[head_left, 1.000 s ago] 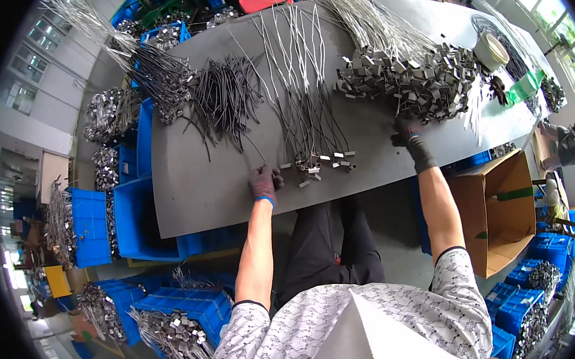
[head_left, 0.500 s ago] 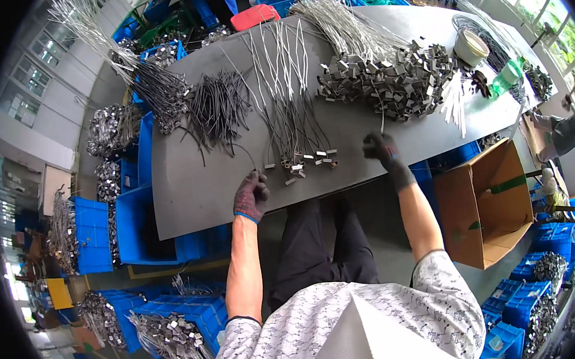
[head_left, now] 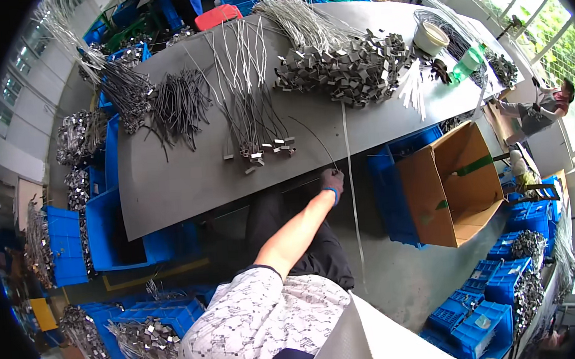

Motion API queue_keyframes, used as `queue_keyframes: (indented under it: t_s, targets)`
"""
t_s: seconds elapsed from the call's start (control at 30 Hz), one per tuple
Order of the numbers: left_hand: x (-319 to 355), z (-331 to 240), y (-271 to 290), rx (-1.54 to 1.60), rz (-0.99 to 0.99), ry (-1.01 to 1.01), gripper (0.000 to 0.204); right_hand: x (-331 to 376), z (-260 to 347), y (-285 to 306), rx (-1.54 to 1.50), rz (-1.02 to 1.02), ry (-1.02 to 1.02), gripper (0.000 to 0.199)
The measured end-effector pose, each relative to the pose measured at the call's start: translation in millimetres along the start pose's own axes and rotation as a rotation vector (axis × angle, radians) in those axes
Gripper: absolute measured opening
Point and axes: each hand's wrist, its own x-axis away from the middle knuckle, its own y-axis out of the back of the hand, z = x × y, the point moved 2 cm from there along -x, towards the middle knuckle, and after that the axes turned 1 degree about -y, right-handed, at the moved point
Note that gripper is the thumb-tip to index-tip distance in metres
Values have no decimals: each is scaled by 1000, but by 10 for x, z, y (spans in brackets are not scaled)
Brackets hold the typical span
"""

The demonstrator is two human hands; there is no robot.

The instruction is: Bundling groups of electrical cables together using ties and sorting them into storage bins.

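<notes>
My left hand [head_left: 332, 180], in a dark work glove with a blue cuff, is closed at the table's front edge. A thin dark wire [head_left: 316, 137] rises from its fingers and curves over the tabletop. Just right of it, a long pale strand [head_left: 351, 188] runs from the heap of small metal clips [head_left: 353, 71] down past the table edge. My right hand is out of view. Left of centre lie white-and-black wires [head_left: 246, 112] in a spread row, with small metal clips at their near ends.
A bundle of short black wires [head_left: 181, 105] and a bundle of silver wires [head_left: 296, 22] lie on the grey table [head_left: 167, 181]. An open cardboard box [head_left: 429, 199] and a blue crate [head_left: 108, 232] flank the front edge. Another person [head_left: 546, 109] is at far right.
My left hand has moved right along the table edge with the dark wire. My right hand has left the view from beside the clip heap, and the pale strand now stretches down from there.
</notes>
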Motion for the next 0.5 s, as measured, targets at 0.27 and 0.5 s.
queue_keyframes:
  t_s: [0.27,0.5]
  targets:
    - [428,-1300,-89,9,-31,-520,16,-191,-500,-152,392,357,-52,32]
    - [468,-2529,252,133,-17,-945,18,-834,-651,222,496,339,-76,24]
